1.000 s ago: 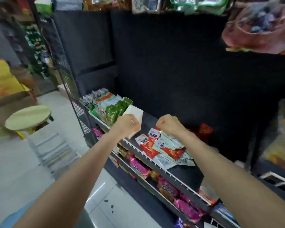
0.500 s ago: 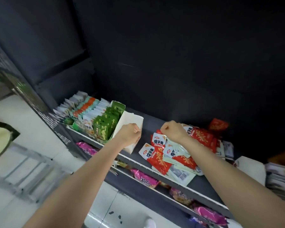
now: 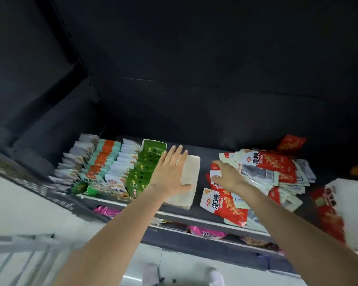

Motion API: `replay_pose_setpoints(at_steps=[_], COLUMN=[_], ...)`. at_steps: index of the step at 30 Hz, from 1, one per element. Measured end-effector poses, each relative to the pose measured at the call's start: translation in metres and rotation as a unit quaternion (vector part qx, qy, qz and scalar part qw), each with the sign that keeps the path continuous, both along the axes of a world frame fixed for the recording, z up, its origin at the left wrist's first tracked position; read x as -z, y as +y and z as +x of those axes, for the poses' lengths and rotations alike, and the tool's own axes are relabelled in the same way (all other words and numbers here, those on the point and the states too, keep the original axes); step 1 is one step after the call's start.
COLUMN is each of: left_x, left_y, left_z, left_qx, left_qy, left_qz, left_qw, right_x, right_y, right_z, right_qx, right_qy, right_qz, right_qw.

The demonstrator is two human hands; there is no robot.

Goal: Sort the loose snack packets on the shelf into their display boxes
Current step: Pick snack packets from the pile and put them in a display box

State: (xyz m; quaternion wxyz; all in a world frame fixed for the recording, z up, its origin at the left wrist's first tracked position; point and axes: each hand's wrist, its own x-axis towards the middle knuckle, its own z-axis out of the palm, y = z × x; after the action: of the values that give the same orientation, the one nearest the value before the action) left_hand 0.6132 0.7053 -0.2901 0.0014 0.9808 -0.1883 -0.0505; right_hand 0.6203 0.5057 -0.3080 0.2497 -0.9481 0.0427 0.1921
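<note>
A plain white display box (image 3: 189,172) stands on the dark shelf (image 3: 207,159), pressed against a green display box (image 3: 147,162) full of green packets. My left hand (image 3: 171,172) lies flat and open on the white box's left side. To the right, a loose heap of red-and-white snack packets (image 3: 262,172) is spread over the shelf. My right hand (image 3: 227,176) hovers over the heap's left edge with fingers spread, touching the top packets and holding none. One red packet (image 3: 225,207) lies nearest the shelf's front edge.
Left of the green box stand rows of white, orange and teal packets (image 3: 103,159). Another red-and-white box (image 3: 329,205) sits at the far right. A lower shelf holds pink packets (image 3: 207,233). The black back panel rises close behind; white floor tiles lie below.
The camera has tilted down and moved closer to the shelf. Both hands have opened from fists: the left now lies flat on the white box, the right spreads over the red packets.
</note>
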Motion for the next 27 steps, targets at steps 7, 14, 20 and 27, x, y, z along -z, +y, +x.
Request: replay_pose_setpoints(at_steps=[7, 14, 20, 27], left_x=[0.021, 0.029, 0.028, 0.025], left_y=[0.027, 0.039, 0.041, 0.041], left_z=[0.021, 0.025, 0.020, 0.022], left_qx=[0.081, 0.124, 0.120, 0.115], left_qy=[-0.035, -0.064, -0.067, -0.068], left_qz=[-0.025, -0.047, -0.067, -0.134], left_qw=[0.996, 0.989, 0.988, 0.982], right_x=[0.049, 0.077, 0.081, 0.041], right_y=[0.021, 0.029, 0.031, 0.035], right_z=[-0.024, -0.047, -0.053, -0.040], right_qx=[0.079, 0.034, 0.059, 0.182], right_qy=[0.054, 0.066, -0.004, -0.160], right_qz=[-0.027, -0.135, -0.108, 0.099], right_qw=[0.995, 0.988, 0.992, 0.965])
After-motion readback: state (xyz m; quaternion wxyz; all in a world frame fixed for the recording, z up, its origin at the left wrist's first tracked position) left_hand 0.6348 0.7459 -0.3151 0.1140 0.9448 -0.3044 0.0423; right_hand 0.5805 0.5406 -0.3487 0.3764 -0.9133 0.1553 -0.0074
